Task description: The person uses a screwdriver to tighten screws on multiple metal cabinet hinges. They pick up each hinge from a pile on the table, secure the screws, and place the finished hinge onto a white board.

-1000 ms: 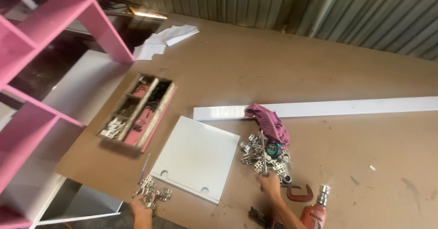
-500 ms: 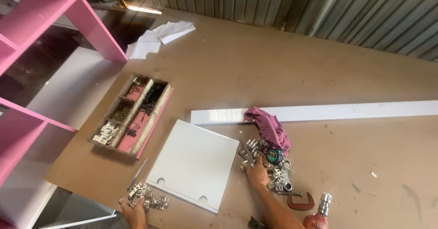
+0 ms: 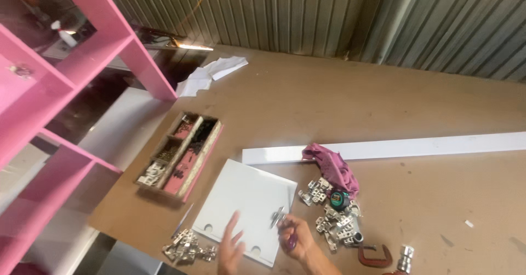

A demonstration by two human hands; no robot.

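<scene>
Your right hand (image 3: 296,241) pinches metal hinge (image 3: 277,218) over white panel (image 3: 241,198), near its right edge. Panel's two round cup holes look empty: no hinge seated yet, both left. Your left hand (image 3: 230,248) open, fingers spread, holding nothing, above panel's near edge. Spare hinges (image 3: 334,223) heaped right of panel.

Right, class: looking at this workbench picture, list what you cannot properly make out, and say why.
- Red clamp, head view: cut off by the bottom edge.
- Drill tip: the rest lies below the frame.
- Contents of the wooden tray: too small to tell apart.
- Metal fitting in the right hand: blurred, exact kind unclear.
- Left hand: blurred, wrist cut off.
- White board: near corner hidden by the hands.
</scene>
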